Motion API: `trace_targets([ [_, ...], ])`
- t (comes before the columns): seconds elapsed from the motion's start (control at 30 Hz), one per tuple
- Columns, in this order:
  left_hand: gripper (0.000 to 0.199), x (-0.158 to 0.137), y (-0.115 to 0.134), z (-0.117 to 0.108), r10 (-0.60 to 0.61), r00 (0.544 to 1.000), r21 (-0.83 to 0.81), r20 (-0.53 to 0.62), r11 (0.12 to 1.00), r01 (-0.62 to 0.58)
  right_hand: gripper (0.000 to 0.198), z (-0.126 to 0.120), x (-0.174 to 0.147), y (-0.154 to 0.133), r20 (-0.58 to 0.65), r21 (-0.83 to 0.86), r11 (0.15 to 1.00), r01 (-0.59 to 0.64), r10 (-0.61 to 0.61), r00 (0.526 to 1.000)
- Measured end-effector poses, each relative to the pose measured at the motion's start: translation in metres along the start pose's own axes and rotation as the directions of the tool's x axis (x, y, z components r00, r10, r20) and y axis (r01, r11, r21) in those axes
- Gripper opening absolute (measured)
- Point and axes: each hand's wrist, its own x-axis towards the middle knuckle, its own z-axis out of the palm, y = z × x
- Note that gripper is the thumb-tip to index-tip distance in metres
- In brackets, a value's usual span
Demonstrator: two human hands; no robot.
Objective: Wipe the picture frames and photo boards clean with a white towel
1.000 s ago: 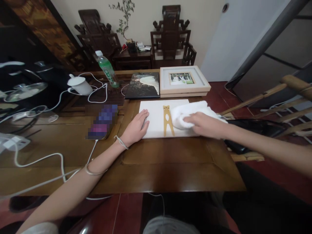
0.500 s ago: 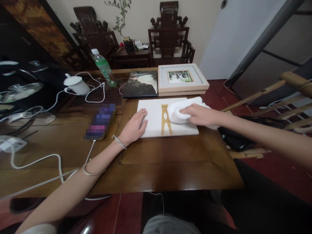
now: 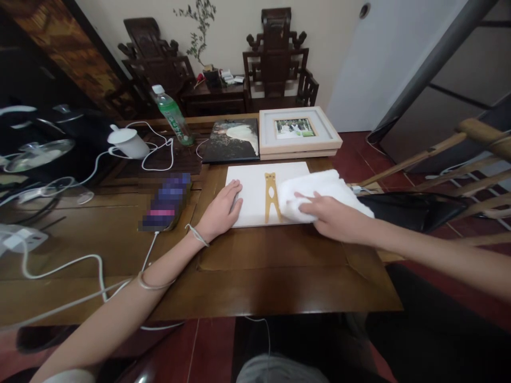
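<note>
A white rectangular board [image 3: 251, 181] lies flat on the wooden table, with a yellow bear-shaped figure [image 3: 268, 186] on its face; whether it is a stand, a print or a loose piece I cannot tell. My left hand [image 3: 221, 209] rests with outstretched fingers on the board's left edge. In my right hand [image 3: 329, 213] is a bunched white cloth [image 3: 315, 186], pressed on the board's right part near the lower edge. The cloth covers the board's right corner and hangs past its side.
Behind the board lie a dark picture panel [image 3: 231, 141] and a pale wooden photo frame [image 3: 335, 133]. To the left are a phone [image 3: 165, 202] on a white cable, a green-labelled bottle [image 3: 173, 117] and a lidded white cup [image 3: 130, 143]. A wooden chair [image 3: 479, 133] stands at right.
My right hand has moved the cloth toward me, from the board's right middle to its lower right. My left hand has stayed on the left edge.
</note>
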Motion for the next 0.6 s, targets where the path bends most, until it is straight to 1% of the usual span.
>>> trace_targets([
  [0.1,0.045,0.0,0.001,0.0,0.0,1.0,0.003,-0.004,1.0,0.0,0.028,-0.003,-0.025,-0.023,0.053,0.055,0.998,-0.018,0.015,0.998],
  [0.17,0.045,0.0,0.0,0.001,0.004,1.0,0.002,-0.005,1.0,-0.004,0.026,-0.009,-0.029,-0.029,0.109,0.079,0.996,-0.042,0.033,0.993],
  [0.23,0.046,0.0,0.0,0.001,0.006,1.0,-0.004,-0.005,1.0,-0.006,0.024,-0.018,-0.022,-0.027,0.133,0.094,0.994,-0.055,0.042,0.99],
  [0.33,0.045,0.001,0.0,0.001,0.001,1.0,-0.011,-0.003,1.0,-0.001,0.022,-0.028,0.003,-0.01,0.129,0.118,0.993,-0.024,0.009,0.992],
  [0.4,0.045,0.001,0.0,0.0,-0.006,1.0,-0.012,0.001,1.0,0.006,0.021,-0.031,0.025,0.003,0.086,0.113,0.994,-0.006,-0.004,0.996],
  [0.43,0.046,0.001,0.0,0.0,-0.008,1.0,-0.011,0.003,1.0,0.008,0.021,-0.031,0.036,0.009,0.041,0.098,0.995,-0.015,0.011,0.999],
  [0.53,0.046,0.001,0.0,-0.001,-0.008,1.0,-0.001,0.014,1.0,0.008,0.021,-0.025,0.068,0.019,-0.119,0.041,0.994,-0.105,0.109,0.987],
  [0.6,0.046,0.001,0.0,-0.001,-0.003,1.0,0.005,0.019,1.0,0.003,0.027,-0.018,0.086,0.019,-0.156,0.007,0.993,-0.116,0.116,0.981],
])
